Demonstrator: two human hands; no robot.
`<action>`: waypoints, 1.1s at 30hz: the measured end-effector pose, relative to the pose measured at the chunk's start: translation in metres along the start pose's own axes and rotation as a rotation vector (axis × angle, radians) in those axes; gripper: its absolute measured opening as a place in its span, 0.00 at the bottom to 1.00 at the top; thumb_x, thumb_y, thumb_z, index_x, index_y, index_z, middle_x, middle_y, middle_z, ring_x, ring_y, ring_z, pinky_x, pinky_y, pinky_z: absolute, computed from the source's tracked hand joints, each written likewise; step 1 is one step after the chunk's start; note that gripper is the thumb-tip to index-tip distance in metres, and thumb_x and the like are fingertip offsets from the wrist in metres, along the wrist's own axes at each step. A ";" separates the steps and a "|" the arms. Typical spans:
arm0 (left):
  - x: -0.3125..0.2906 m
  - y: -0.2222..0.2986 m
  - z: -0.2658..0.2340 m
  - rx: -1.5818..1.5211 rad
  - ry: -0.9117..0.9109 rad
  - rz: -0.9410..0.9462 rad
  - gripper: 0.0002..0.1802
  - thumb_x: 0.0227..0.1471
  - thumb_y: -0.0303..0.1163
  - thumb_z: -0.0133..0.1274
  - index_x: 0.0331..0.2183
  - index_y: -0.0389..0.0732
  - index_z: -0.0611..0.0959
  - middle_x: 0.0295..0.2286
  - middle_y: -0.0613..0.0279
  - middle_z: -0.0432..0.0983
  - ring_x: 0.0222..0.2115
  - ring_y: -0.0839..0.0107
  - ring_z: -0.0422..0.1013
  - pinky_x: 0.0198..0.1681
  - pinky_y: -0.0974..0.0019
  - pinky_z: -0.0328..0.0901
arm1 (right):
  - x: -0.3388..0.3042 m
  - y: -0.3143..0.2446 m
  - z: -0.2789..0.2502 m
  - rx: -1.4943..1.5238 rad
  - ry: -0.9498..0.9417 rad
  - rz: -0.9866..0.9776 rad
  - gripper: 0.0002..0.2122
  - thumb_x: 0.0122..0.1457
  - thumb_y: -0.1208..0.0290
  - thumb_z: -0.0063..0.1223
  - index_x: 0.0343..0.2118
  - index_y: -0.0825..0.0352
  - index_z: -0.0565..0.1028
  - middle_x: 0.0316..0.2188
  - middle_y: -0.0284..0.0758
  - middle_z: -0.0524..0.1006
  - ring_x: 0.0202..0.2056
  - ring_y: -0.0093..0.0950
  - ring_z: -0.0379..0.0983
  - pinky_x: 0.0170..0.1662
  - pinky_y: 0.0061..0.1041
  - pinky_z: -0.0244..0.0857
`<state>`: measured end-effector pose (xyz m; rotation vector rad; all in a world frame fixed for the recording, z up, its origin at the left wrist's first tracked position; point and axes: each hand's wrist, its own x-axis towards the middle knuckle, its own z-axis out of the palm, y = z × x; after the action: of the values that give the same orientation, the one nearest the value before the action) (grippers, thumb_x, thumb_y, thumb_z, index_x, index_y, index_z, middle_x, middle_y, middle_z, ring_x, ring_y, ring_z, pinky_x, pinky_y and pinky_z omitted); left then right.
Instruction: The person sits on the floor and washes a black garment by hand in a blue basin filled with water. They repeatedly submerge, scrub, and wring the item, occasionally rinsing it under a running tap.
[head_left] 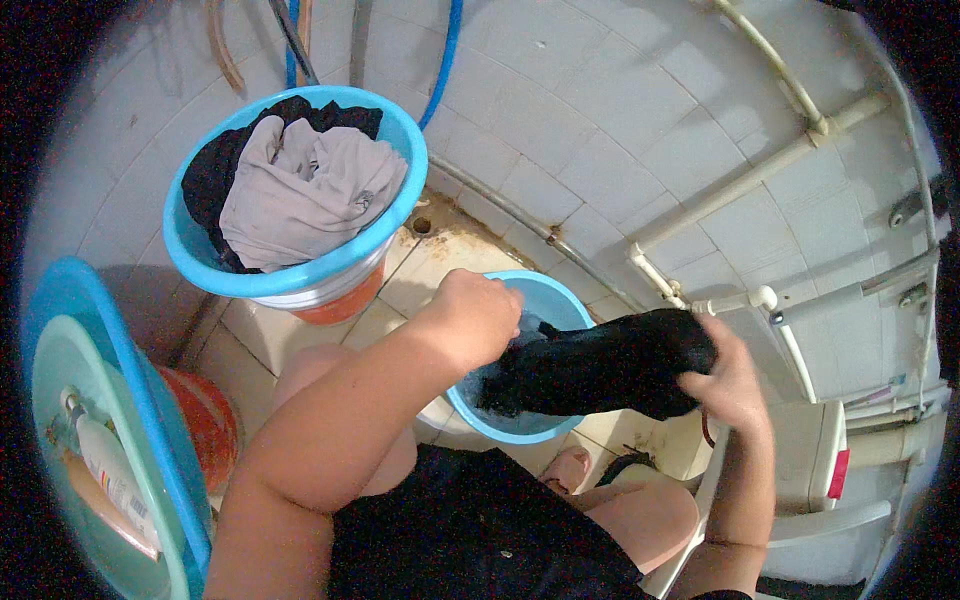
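A wet-looking black cloth [610, 362], probably a garment, stretches between my hands over a light blue basin [552, 298] with bluish water in it. My left hand [478, 312] is closed above the basin's left side, gripping the cloth's near end; its fingertips are partly hidden. At the far right end, my right hand [732, 375] holds the bunched cloth, thumb in front and fingers mostly behind. The cloth's lower left part hangs down into the basin.
A blue tub [418, 165] heaped with grey cloth [300, 185] and black cloth [208, 170] rests on a bucket [345, 298]. At left, nested basins [95, 350] hold a white bottle [110, 465]. Pipes [740, 205] line the tiled wall. A white plastic chair [830, 525] stands at right.
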<state>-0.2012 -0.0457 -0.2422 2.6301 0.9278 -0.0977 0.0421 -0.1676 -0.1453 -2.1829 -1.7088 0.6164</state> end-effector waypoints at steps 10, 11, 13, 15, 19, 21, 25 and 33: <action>0.008 -0.012 0.011 0.050 0.174 0.080 0.16 0.47 0.42 0.49 0.32 0.39 0.73 0.26 0.54 0.73 0.27 0.58 0.72 0.30 0.58 0.66 | 0.100 0.119 0.254 -0.365 -0.118 -0.218 0.27 0.37 0.75 0.55 0.46 0.56 0.68 0.53 0.43 0.58 0.54 0.43 0.54 0.52 0.43 0.55; 0.009 -0.015 0.012 0.037 0.243 0.127 0.16 0.47 0.42 0.49 0.32 0.39 0.73 0.25 0.55 0.73 0.26 0.58 0.72 0.30 0.57 0.66 | 0.101 0.127 0.278 -0.439 -0.122 -0.225 0.30 0.38 0.74 0.55 0.50 0.52 0.66 0.57 0.44 0.53 0.57 0.45 0.48 0.54 0.50 0.51; 0.015 -0.016 0.012 -0.007 0.122 0.071 0.18 0.47 0.42 0.49 0.35 0.38 0.72 0.27 0.54 0.73 0.28 0.58 0.72 0.32 0.57 0.65 | 0.098 0.127 0.313 -0.404 -0.321 -0.035 0.36 0.40 0.70 0.56 0.56 0.42 0.57 0.61 0.43 0.40 0.61 0.46 0.34 0.53 0.61 0.40; 0.018 -0.017 0.011 0.028 0.034 0.023 0.20 0.47 0.42 0.49 0.38 0.38 0.72 0.28 0.54 0.73 0.30 0.58 0.71 0.33 0.57 0.65 | 0.092 0.138 0.353 -0.444 -0.290 -0.030 0.33 0.47 0.68 0.51 0.57 0.39 0.53 0.61 0.43 0.35 0.61 0.47 0.29 0.51 0.66 0.36; 0.013 -0.016 0.004 0.020 -0.013 -0.010 0.23 0.47 0.41 0.49 0.43 0.38 0.70 0.31 0.56 0.72 0.32 0.59 0.70 0.36 0.58 0.64 | 0.089 0.169 0.413 -0.726 -0.227 -0.216 0.23 0.55 0.63 0.39 0.56 0.43 0.56 0.60 0.42 0.43 0.61 0.47 0.34 0.50 0.68 0.34; 0.012 -0.013 -0.004 0.012 -0.009 0.020 0.23 0.46 0.41 0.49 0.43 0.38 0.70 0.31 0.57 0.72 0.32 0.59 0.70 0.36 0.58 0.64 | 0.095 0.181 0.431 -0.881 -0.250 -0.254 0.21 0.57 0.61 0.37 0.56 0.50 0.58 0.59 0.40 0.47 0.60 0.45 0.37 0.50 0.69 0.34; 0.015 -0.004 -0.004 0.029 -0.068 0.025 0.24 0.46 0.40 0.49 0.44 0.38 0.70 0.30 0.59 0.71 0.32 0.62 0.70 0.35 0.60 0.64 | 0.115 0.202 0.440 -0.829 -0.299 -0.341 0.20 0.58 0.56 0.35 0.51 0.59 0.65 0.58 0.38 0.52 0.60 0.42 0.41 0.49 0.69 0.37; 0.019 -0.003 0.010 0.092 0.087 0.036 0.18 0.45 0.40 0.50 0.35 0.38 0.73 0.26 0.58 0.72 0.28 0.62 0.72 0.27 0.61 0.66 | 0.145 0.172 0.339 -0.370 -0.679 -0.095 0.26 0.44 0.71 0.48 0.51 0.55 0.65 0.52 0.45 0.62 0.51 0.41 0.61 0.51 0.39 0.59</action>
<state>-0.1878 -0.0353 -0.2560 2.7538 0.9250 -0.0179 0.0444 -0.0789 -0.5427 -2.2579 -2.4102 1.2001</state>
